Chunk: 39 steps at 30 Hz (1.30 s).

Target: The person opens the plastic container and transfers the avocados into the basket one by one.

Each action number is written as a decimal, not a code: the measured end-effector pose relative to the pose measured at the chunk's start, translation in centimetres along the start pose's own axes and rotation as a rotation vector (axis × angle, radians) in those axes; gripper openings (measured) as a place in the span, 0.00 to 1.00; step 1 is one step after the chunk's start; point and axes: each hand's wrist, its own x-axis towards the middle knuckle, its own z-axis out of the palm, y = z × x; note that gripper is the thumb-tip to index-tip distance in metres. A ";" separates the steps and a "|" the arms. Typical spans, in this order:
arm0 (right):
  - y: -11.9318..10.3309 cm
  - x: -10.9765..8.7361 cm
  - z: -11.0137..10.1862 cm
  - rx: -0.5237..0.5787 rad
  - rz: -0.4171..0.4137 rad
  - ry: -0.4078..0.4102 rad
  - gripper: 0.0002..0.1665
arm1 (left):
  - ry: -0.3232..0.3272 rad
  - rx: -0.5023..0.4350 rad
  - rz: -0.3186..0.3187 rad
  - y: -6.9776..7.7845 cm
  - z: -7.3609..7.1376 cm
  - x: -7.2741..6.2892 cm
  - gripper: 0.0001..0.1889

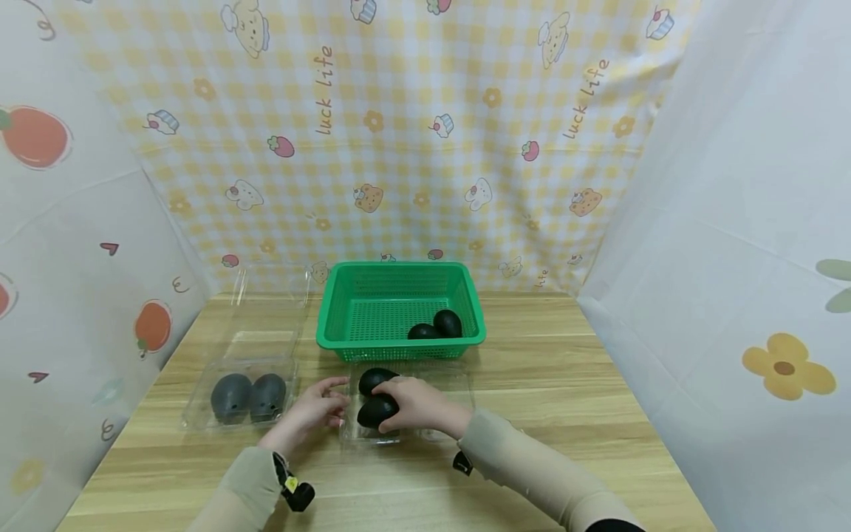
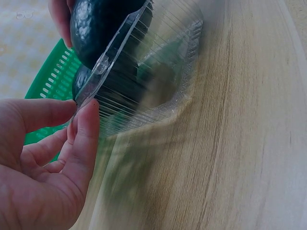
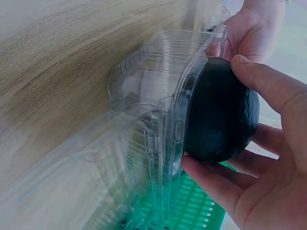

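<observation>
My right hand (image 1: 425, 405) grips a dark avocado (image 1: 377, 411) over the clear plastic clamshell container (image 1: 372, 442), thumb on one side and fingers on the other in the right wrist view. Behind it, a second avocado (image 1: 376, 380) lies in the same container, partly covered by my right fingers in the head view. With thumb and fingertips, my left hand (image 1: 318, 406) pinches the container's left rim (image 2: 101, 67), as the left wrist view shows. The container's lid (image 1: 452, 384) is folded out to the right, partly behind my right hand.
A green basket (image 1: 399, 345) stands just behind the container, with two avocados (image 1: 448, 323) at its right front. To the left is another open clamshell (image 1: 193, 414) holding two avocados (image 1: 232, 397); its lid (image 1: 266, 325) extends backward. A patterned cloth (image 1: 425, 162) hangs behind the wooden table (image 1: 545, 384).
</observation>
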 end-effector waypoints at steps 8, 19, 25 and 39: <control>-0.2 -0.4 -0.7 0.007 0.006 0.008 0.35 | -0.011 0.002 -0.002 0.1 0.0 -0.1 0.29; -0.3 -1.1 -2.1 0.007 -0.028 0.073 0.36 | -0.029 -0.016 0.005 0.0 -0.1 0.0 0.30; -0.2 -1.4 -2.6 -0.002 -0.053 0.109 0.35 | -0.029 -0.024 0.006 0.0 -0.2 0.0 0.30; 0.7 -1.7 -3.8 -0.079 -0.109 0.163 0.36 | -0.042 -0.018 0.012 0.0 -0.2 0.0 0.29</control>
